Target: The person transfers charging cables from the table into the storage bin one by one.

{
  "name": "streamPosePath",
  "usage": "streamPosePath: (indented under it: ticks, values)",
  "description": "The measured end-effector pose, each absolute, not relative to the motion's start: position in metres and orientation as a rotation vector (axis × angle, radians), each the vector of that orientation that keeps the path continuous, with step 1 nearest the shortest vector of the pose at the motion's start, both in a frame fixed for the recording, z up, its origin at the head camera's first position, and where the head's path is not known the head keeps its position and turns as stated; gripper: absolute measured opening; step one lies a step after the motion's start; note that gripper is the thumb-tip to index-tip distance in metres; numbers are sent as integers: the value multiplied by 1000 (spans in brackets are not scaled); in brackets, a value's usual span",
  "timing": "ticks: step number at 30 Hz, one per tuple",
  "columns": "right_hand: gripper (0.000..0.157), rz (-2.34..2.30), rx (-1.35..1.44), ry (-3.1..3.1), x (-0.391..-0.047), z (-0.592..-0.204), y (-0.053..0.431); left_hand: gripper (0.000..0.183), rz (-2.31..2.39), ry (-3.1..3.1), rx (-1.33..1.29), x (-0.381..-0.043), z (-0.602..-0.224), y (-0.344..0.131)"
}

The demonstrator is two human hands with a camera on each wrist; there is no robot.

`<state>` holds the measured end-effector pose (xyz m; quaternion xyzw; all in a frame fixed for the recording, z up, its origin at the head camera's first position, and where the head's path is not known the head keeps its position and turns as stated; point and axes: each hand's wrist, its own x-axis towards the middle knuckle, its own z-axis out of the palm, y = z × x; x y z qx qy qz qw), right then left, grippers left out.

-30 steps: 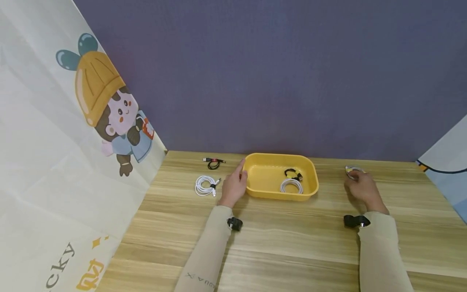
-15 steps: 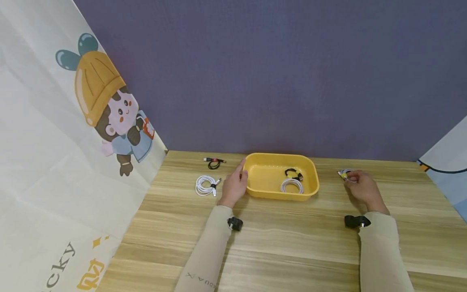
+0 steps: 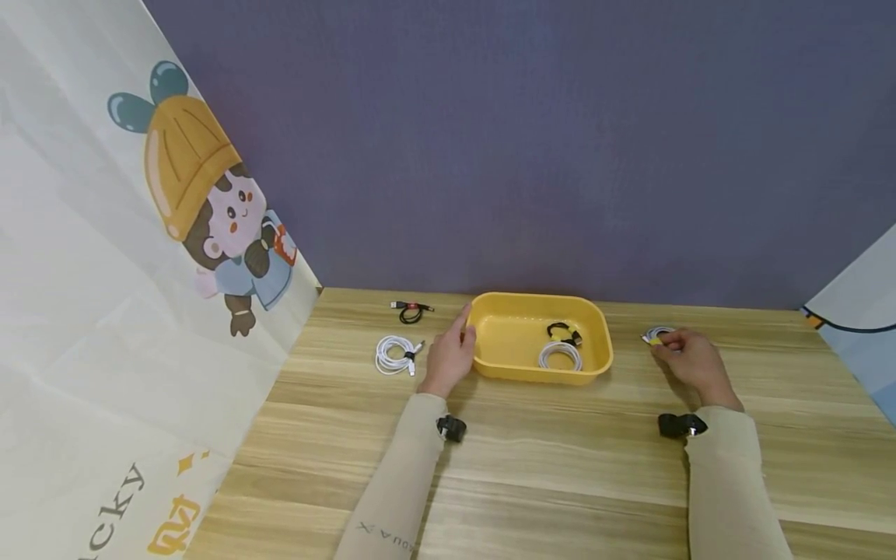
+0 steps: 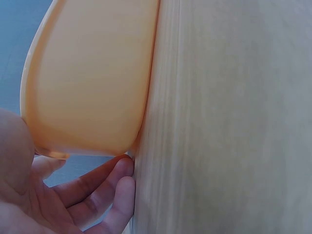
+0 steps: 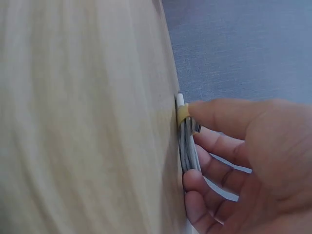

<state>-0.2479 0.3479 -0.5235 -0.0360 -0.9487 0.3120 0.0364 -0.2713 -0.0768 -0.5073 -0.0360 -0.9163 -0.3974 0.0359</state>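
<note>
My left hand [image 3: 449,359] holds the left end of a yellow plastic tray [image 3: 528,376], thumb at the rim. In the left wrist view, fingers [image 4: 92,197] bend against the outside of the tray's end, low by the tabletop. Inside the tray, toward its right, lie a coiled white cable [image 3: 560,344] and a small black cable [image 3: 575,339] with a yellow tie. To the right, my right hand [image 3: 694,362] pinches a coiled light-grey cable [image 5: 187,146] at its yellow tie, close to the wood surface. Its lower fingers curl beside the coil.
Left of the tray, a white coiled cable [image 3: 394,355] with a black tie lies on the wooden table [image 3: 560,459]. Behind it sits a black USB cable [image 3: 411,313] with a red tie. A dark panel [image 3: 518,155] rises at the table's back edge.
The right hand's cable has turned and shifted slightly left, its yellow tie now between thumb and fingers. The left hand and the tray have stayed in place.
</note>
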Motion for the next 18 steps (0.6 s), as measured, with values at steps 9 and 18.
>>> streamPosePath:
  ticks: [9,18]
  values:
    - [34,926,-137,-2960,-248,-522,346,51,-1211,-2818,-113,-271,-507,-77]
    - [30,907,-89,-2956,-246,-517,342,50,-1194,-2813,-126,-271,-507,-78]
